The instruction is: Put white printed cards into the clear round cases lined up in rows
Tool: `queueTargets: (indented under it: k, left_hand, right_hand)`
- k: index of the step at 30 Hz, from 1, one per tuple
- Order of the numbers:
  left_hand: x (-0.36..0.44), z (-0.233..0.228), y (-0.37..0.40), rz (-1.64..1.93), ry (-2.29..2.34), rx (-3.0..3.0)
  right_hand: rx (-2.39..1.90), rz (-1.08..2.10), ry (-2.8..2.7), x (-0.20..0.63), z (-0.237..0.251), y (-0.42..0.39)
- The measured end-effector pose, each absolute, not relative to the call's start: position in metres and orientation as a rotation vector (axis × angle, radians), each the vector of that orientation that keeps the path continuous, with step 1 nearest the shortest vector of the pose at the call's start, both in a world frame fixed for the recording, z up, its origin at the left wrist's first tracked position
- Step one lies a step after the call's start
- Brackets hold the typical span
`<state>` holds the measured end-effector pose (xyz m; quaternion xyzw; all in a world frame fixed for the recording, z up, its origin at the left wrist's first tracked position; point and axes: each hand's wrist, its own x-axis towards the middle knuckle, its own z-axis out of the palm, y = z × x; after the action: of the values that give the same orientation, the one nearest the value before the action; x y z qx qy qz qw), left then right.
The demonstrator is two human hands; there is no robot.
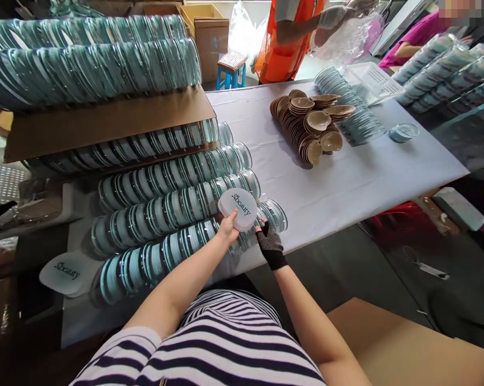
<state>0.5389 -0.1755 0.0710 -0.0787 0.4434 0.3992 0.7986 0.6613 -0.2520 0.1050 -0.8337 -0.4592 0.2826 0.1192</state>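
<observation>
Striped shirt [234,343] fills the near edge of the head view. Beyond it, the left hand [228,229] pinches a small stack of printed white discs [237,206], thumb on top, above the ends of the glass dishes [173,201] rowed on the table [262,134]. Fingers of the gloved right hand [271,245] curl beside the glass; whether they grip any, I cannot tell. Those discs look light, thin and fairly stiff, best held by the rim; the glass seems heavier, slick and breakable, suiting a grip around its edge.
</observation>
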Motion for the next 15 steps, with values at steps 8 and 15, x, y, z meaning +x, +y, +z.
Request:
queueTargets:
  k: [8, 15]
  left_hand:
    - [0.517, 0.083, -0.183, 0.94, 0.988, 0.003]
    - [0.504, 0.093, -0.183, 0.883, 0.967, -0.122]
  right_hand:
    - [-2.306, 0.272, -1.858, 0.633, 0.132, -0.218]
    - [-2.302, 0.616, -1.164, 0.63, 0.136, -0.251]
